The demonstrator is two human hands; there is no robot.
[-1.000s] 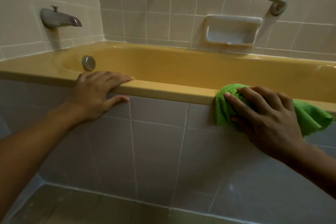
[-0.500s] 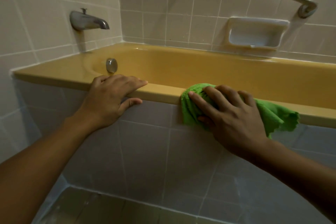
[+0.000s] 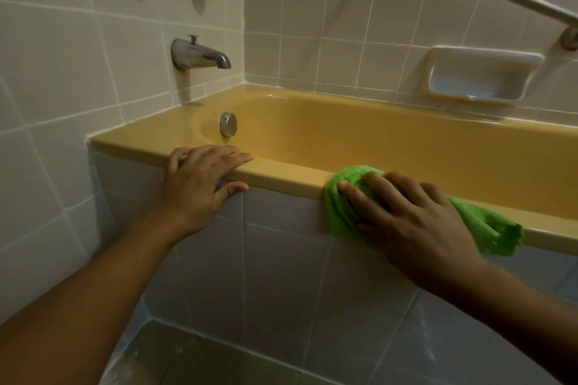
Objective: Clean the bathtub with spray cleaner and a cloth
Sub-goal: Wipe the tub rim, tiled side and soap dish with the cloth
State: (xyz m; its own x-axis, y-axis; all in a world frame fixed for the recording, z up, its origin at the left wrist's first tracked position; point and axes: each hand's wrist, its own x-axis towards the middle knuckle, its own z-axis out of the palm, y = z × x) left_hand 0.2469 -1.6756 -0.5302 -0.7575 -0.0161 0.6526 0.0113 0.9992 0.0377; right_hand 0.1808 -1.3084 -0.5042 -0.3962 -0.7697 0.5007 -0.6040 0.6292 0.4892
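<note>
Wiping entry, front rim, one moment.

Item 1: mustard-yellow enamel bathtub (image 3: 281, 176). Its front rim runs left to right in front of you, from the corner under the metal tub spout (image 3: 200, 55) off past the right edge of view. That line is the long axis of the job.

Item 2: green terry cloth (image 3: 344, 206), bunched. It is draped over the front rim right of its middle, with part on the top face, part hanging down onto the grey tiled front panel (image 3: 281, 259), and a loose tail trailing right along the rim.

Item 3: your right hand (image 3: 416, 222). It is clasped over the cloth, fingers curved across the wad on top and thumb against it on the front face, pressing it to the rim.

Item 4: your left hand (image 3: 200, 184). It is flat and holds nothing. The straight fingers lie on the rim top near the spout-end corner, and the thumb rests on the panel below.

Relation: a bare stretch of rim lies between the two hands, left of the cloth and along the rim's axis. A leftward stroke would likely meet your left hand, which looks like a brace you would have to lift.

Not in view: the spray cleaner.
</note>
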